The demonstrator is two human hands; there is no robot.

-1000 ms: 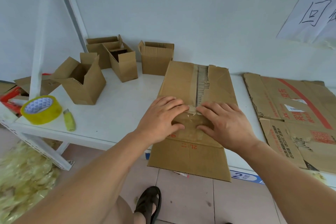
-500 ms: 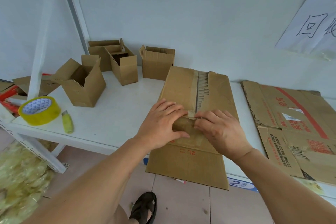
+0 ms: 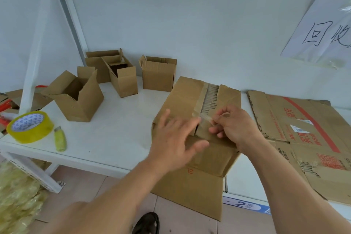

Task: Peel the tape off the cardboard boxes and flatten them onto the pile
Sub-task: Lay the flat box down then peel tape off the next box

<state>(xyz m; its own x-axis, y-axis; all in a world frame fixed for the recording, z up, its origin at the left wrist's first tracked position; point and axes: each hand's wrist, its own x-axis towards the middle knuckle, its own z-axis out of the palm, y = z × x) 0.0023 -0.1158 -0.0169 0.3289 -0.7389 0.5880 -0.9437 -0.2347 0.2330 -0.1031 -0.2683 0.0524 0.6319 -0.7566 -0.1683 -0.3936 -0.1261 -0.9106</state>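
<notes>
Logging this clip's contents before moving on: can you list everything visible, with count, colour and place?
Flattened box: one, brown, table centre, overhanging the front edge.
Tape strip: one, clear, partly lifted off that box.
Open boxes: four, brown, upright at back left.
Flat cardboard pile: brown with red print, table right.
Tape roll: one, yellow, front left.
Utility knife: one, yellow-green, beside the roll.
Table: one, white.
Paper sign: one, white, wall upper right.
Used tape heap: yellowish, floor left.
Sandal: black, floor.
Left hand: open over the box.
Right hand: fingers pinching the tape strip.
</notes>
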